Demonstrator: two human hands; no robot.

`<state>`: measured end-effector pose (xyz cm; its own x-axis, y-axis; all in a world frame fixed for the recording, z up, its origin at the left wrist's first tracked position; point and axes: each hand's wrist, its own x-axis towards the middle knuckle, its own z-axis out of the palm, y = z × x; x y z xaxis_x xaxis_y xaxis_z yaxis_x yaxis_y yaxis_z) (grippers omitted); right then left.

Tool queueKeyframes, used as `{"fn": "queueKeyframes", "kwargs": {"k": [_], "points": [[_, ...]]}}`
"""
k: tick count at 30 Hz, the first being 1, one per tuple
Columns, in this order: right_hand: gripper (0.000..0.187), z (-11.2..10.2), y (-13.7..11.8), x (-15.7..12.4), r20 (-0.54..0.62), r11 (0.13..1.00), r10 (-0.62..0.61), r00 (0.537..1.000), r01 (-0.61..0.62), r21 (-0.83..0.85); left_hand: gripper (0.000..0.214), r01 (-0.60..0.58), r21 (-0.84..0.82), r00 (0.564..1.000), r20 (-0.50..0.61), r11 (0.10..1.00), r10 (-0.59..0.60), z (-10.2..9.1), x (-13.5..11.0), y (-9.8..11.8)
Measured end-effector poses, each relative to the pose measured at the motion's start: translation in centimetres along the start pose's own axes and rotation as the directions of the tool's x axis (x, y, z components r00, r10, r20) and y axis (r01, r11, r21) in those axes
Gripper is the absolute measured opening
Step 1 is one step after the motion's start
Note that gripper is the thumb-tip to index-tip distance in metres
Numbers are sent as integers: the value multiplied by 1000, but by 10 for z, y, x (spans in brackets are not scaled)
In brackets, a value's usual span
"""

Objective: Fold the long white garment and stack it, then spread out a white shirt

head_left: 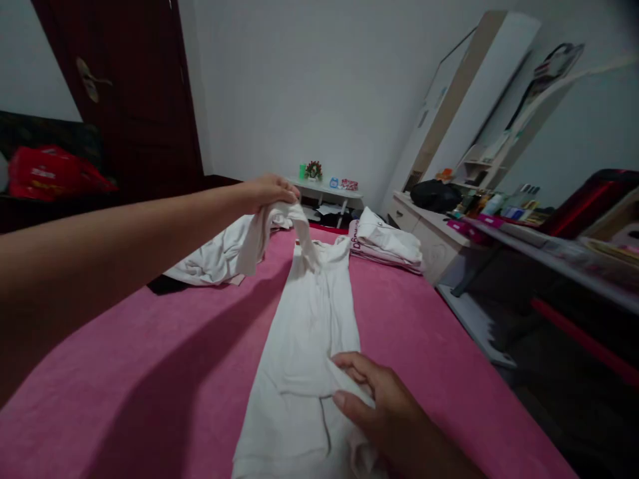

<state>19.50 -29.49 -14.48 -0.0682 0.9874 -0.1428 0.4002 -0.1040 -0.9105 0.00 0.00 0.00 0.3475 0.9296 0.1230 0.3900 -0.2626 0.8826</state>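
Observation:
A white long-sleeved shirt (309,332) lies lengthwise on the pink bed cover, folded into a narrow strip, its collar end away from me. My left hand (273,191) is stretched out at the far end, its fingers closed on a part of the shirt that looks like a sleeve. That cloth is lifted off the bed and hangs down from the hand. Nearer me, my right hand (372,392) rests on the right edge of the shirt, thumb and fingers apart with loose cloth between them.
A rumpled pile of white clothes (214,256) lies on the bed cover (399,339) at left. Folded clothes (387,243) are stacked at far right. Beyond stands a small white table (324,189); a cluttered dresser (429,233) and desk (539,256) line the right side.

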Motion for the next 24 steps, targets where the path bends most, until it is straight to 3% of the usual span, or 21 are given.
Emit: {"fn": "queueKeyframes", "kwargs": {"k": [3, 5, 8, 10, 13, 16, 20, 24], "points": [[50, 5, 3, -5, 133, 990, 33, 991, -15, -139, 22, 44, 310, 999, -41, 950, -32, -13, -5, -43], [53, 7, -1, -7, 225, 986, 21, 974, 17, -165, 21, 18, 573, 999, -39, 820, 6, -17, -10, -72], [38, 3, -14, -2, 209, 988, 13, 978, 20, -153, 27, -38, 817, 997, -5, 575, 73, -10, -19, -102], [29, -5, -23, 10, 151, 989, -13, 988, 35, -143, 30, -99, 875, 983, 11, 474, 185, 5, -25, -110], [29, -24, -27, 47, -30, 969, -162, 986, 153, -195, 27, -344, 823, 906, 165, 452, 388, 44, -38, -107], [24, -44, -15, 104, -205, 949, -253, 945, 202, -241, 25, -580, 649, 802, 347, 493, 486, 90, -62, -92], [18, -64, 10, 184, -337, 937, -279, 899, 177, -302, 15, -711, 508, 703, 529, 486, 475, 138, -113, -70], [33, -75, 16, 244, -350, 894, -307, 885, 142, -425, 22, -721, 392, 670, 605, 572, 430, 160, -157, -52]]}}
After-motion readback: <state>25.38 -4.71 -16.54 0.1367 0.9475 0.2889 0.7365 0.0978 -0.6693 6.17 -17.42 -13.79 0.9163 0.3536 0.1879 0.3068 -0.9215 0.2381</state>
